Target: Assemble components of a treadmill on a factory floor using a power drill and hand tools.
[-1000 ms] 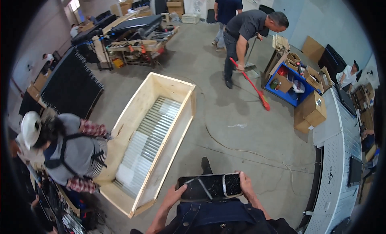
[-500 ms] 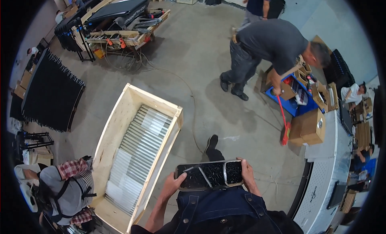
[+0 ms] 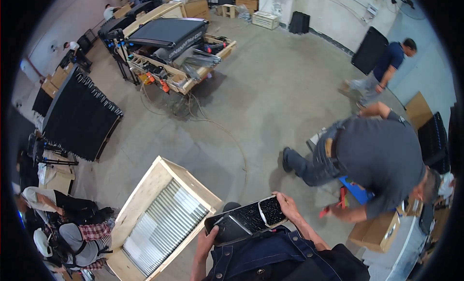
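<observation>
Both hands grip a black compartment tray at waist height, the left hand closed on its near-left end, the right hand closed on its far-right end. Small dark screws fill the right compartments. Left of the left hand, an open wooden crate holds a ribbed metal panel. Beyond the right hand, a person in grey bends over the concrete floor.

I am standing in a workshop or warehouse: bare concrete floor, an open wooden crate beside me, a cluttered workbench, stacked cardboard boxes, and other people bent over their work.
</observation>
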`<state>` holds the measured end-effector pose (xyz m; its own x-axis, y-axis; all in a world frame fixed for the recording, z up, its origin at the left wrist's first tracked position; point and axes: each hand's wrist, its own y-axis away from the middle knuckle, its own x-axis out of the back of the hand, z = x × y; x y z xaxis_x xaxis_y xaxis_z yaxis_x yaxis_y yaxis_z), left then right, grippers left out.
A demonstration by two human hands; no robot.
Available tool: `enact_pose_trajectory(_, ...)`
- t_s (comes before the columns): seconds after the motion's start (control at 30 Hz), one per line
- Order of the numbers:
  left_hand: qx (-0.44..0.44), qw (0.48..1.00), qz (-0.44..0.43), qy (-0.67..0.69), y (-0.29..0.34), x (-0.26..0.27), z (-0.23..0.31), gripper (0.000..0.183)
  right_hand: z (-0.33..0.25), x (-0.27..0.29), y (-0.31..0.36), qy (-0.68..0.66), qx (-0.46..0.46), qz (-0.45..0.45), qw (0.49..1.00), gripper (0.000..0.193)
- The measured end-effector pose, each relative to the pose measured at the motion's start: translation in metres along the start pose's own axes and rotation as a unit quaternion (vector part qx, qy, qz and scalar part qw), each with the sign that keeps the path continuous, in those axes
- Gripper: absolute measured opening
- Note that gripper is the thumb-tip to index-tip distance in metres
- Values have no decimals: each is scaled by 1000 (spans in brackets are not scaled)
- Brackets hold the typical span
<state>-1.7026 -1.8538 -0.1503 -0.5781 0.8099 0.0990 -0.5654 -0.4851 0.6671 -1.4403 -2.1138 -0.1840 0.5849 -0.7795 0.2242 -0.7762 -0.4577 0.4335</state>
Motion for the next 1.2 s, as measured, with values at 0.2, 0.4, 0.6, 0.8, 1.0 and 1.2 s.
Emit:
enact_pose_trajectory(0.2,17,994,36,-105,-122,-58,129,72,-21,55,-140,-3,-5,42,999,48)
enact_pose_trajectory(0.4,-35,983,-19,-181,-296,-108,259,86,-83,122,-314,-45,-28,94,994,50)
enact_pose_trajectory(0.6,-14,968,-61,-243,-426,-153,393,99,-161,183,-441,-57,-27,122,991,49)
enact_pose_trajectory(0.8,-20,981,-76,-175,-562,-229,494,91,-189,245,-622,-64,-65,117,989,49)
enact_pose_trajectory(1.0,8,988,22,-151,-693,-328,583,81,-284,344,-847,29,14,37,999,47)
enact_pose_trajectory(1.2,16,993,82,-81,-750,-413,725,81,-369,423,-1009,56,49,-39,996,53)
